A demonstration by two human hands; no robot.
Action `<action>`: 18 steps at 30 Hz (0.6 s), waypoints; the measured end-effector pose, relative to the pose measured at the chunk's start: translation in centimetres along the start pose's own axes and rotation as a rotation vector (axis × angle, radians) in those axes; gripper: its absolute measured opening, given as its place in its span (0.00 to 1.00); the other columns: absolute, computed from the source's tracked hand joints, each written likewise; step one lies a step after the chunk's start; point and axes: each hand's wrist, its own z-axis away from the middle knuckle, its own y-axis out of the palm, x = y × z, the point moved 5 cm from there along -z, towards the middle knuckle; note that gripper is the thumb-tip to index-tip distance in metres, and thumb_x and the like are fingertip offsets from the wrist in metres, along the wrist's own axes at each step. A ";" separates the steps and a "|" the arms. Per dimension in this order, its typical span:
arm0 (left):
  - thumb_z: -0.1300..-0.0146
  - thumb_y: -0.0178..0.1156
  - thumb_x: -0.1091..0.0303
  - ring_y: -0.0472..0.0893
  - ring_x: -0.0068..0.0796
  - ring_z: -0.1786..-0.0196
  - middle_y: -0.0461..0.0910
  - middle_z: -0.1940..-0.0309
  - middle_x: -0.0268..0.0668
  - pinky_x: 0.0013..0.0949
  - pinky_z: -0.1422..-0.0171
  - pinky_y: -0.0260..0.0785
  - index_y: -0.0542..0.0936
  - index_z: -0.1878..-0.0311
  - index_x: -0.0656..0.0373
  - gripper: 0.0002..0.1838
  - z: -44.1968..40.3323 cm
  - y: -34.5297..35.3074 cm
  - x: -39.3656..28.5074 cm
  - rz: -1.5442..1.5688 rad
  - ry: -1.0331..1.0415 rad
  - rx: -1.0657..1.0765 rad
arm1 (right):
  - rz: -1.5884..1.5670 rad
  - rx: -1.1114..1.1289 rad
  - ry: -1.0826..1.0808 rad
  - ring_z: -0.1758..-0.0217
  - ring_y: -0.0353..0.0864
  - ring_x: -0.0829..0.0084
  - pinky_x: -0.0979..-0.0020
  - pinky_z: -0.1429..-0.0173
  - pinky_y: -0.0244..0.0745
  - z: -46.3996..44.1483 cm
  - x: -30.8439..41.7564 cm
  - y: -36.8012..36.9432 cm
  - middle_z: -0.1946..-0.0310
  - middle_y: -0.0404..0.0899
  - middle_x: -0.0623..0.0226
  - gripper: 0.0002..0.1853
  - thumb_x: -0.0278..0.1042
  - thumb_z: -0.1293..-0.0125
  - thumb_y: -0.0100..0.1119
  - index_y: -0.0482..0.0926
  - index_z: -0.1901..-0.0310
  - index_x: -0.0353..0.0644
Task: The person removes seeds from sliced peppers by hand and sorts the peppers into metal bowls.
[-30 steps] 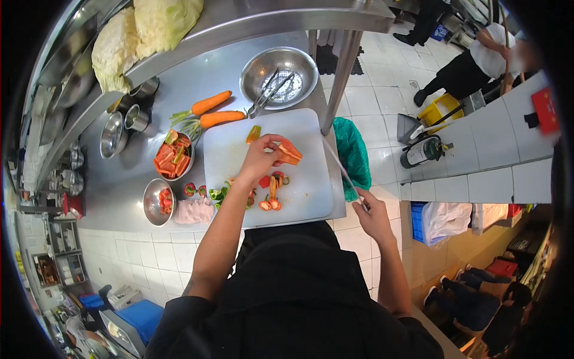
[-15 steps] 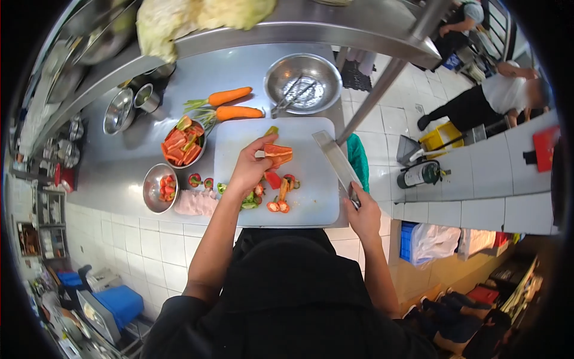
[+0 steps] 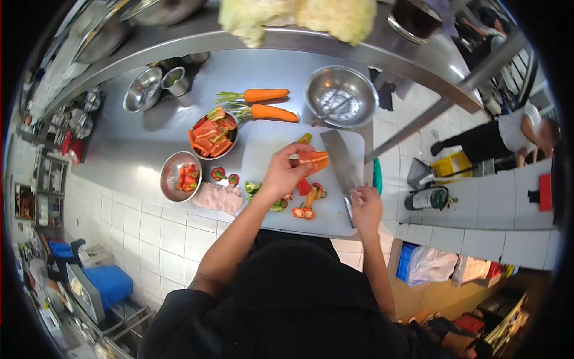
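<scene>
My left hand [image 3: 286,173] pinches a red pepper piece [image 3: 315,163] over the white cutting board [image 3: 269,140]. To its right, my right hand [image 3: 365,207] grips a wide-bladed knife [image 3: 338,157], whose blade lies over the board's right part. Pepper cores [image 3: 310,202], red bits and green pepper scraps [image 3: 252,188] lie on the board below my left hand. A greenish pepper piece [image 3: 305,139] is just above it. Left of the board, one metal bowl holds large red pepper pieces [image 3: 209,134] and another bowl [image 3: 168,190] holds smaller red ones.
Two carrots [image 3: 266,94] lie behind the board beside a large metal bowl [image 3: 341,78] with tongs in it. A crumpled pink cloth [image 3: 217,198] sits at the counter's front edge. A metal shelf [image 3: 382,43] holding cabbage [image 3: 335,18] crosses above. A person [image 3: 496,134] is at the right.
The view has turned, so the counter shows further right and lower. The knife has come from beyond the board's right edge to over the board, closer to my left hand, which still holds the pepper piece.
</scene>
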 end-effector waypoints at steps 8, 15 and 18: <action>0.42 0.67 0.77 0.81 0.26 0.63 0.84 0.63 0.38 0.30 0.58 0.75 0.81 0.50 0.63 0.15 5.3 -18.2 -4.8 -0.581 0.241 -0.886 | 0.052 0.110 0.011 0.69 0.80 0.66 0.67 0.64 0.75 -1.7 -8.5 2.1 0.65 0.79 0.58 0.08 0.26 0.35 0.64 0.85 0.54 0.40; 0.37 0.66 0.78 0.83 0.29 0.56 0.82 0.58 0.42 0.31 0.50 0.77 0.76 0.52 0.68 0.13 8.8 -31.9 -0.6 -0.487 0.241 -1.098 | -0.068 0.152 0.057 0.63 0.80 0.51 0.58 0.57 0.75 -3.3 -7.6 1.4 0.63 0.76 0.52 0.06 0.19 0.36 0.57 0.81 0.59 0.34; 0.38 0.68 0.77 0.81 0.27 0.59 0.82 0.60 0.41 0.31 0.53 0.75 0.77 0.55 0.66 0.12 4.0 -28.7 -4.0 -0.755 0.394 -1.081 | 0.092 0.125 0.044 0.59 0.83 0.49 0.58 0.53 0.77 -4.6 -13.1 2.1 0.59 0.81 0.49 0.08 0.20 0.37 0.59 0.83 0.57 0.35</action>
